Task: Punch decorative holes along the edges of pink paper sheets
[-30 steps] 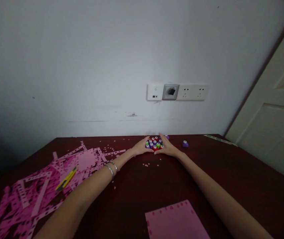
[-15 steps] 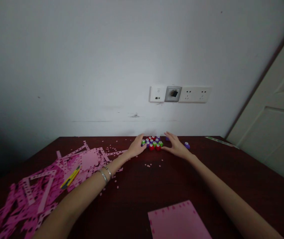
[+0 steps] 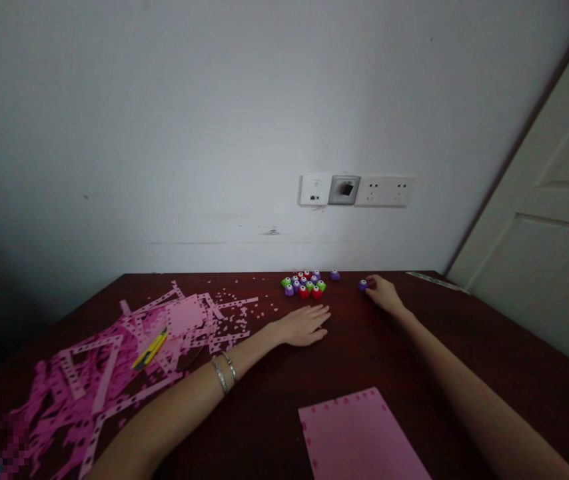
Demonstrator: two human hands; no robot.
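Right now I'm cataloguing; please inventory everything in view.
Clustered toys: many, red/green/purple, back
Lone toys: 2, purple, cluster's right
Paper strips and bits: many, pink, left
Paper sheet: 1, pink, front
Utility knife: 1, yellow, on strips
Flat strip: 1, pale, rear-right
Wall sockets: several, white/grey, back
Table: 1, mahogany, below
Wall: 1, whitish, back
Door: 1, white, right
Bracelets: 2, silver, left wrist
Left hand: 1, bare, tabletop
Right hand: 1, bare, outermost toy

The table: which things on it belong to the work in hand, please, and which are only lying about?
Likely in the work:
- purple piece at the right hand's fingers
- cluster of small eye-topped pieces
- second purple piece, nearer the wall

Probably just lying about:
- pink paper scraps
- yellow cutter
- pink sheet
- thin strip, far right
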